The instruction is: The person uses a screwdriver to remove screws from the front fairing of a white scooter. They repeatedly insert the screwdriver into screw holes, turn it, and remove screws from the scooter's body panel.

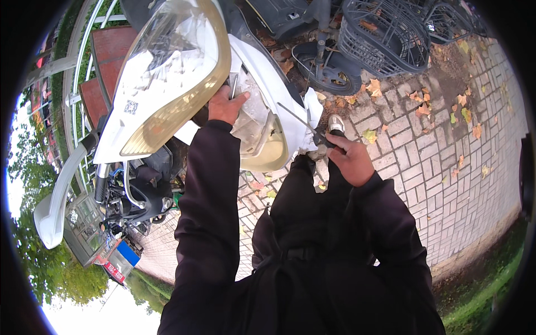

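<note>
My left hand (224,107) is closed at the inner edge of a large scooter headlight (167,84), with its thumb stuck out and its other fingers partly hidden. The headlight has a clear lens, a white shell and a yellowed rim. Beside that hand lies an opened white scooter front panel (273,75) with a cloudy, yellowed lamp part (268,146) below it. My right hand (353,159) grips the dark handle of a long, thin screwdriver (296,116). Its shaft points up and left across the white panel; I cannot tell whether the tip touches it.
A scooter mirror (64,192) juts out at the left. Behind the panel stand a bicycle with a black wire basket (385,36) and a small wheel (326,70). Dry leaves (422,109) lie on the brick paving (435,184). My shoe (336,124) is near the right hand.
</note>
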Demonstrator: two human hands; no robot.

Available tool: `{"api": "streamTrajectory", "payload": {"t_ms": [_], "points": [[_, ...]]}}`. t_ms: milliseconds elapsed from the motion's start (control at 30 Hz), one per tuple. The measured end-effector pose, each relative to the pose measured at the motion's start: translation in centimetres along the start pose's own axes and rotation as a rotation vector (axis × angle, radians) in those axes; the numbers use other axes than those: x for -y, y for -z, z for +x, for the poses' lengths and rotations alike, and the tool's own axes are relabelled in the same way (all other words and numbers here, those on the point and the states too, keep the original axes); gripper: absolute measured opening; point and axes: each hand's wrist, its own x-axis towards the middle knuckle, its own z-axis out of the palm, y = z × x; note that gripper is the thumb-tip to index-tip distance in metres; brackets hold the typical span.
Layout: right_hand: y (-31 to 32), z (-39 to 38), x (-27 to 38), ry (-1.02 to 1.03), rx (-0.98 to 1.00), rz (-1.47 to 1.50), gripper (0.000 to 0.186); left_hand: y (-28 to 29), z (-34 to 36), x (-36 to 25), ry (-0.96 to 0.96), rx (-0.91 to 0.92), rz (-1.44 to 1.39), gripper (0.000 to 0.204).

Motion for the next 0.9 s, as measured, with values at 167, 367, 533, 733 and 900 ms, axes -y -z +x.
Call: {"api": "streamTrajectory", "payload": {"t_ms": [167,367,533,733,900], "points": [[-1.6,-1.3,-1.6,-0.042,-0.014,0.125,0.039,-0.1,0.1,-0.2,0.085,0.026,-0.056,0.051],[-1.4,-1.1,-4.0,-0.113,-0.043,0.089,0.040,-1.9,-3.0,-1.7,0.141,-0.235,-0.297,0.050],[0.2,-1.3,-5.9,-0.295,0.016,0.272,0.041,-1.2,-7.3,-1.4,0.037,-0.337,-0.241,0.041],[0.6,-1.6,-8.3,-0.447,0.024,0.437,0.047,-0.2,-13.7,0.0,0.021,-0.335,-0.338,0.018],[-1.0,-4.7,-11.7,-0.538,-0.048,0.372,0.055,-5.2,-20.4,2.1,0.312,-0.104,-0.596,0.016]]}}
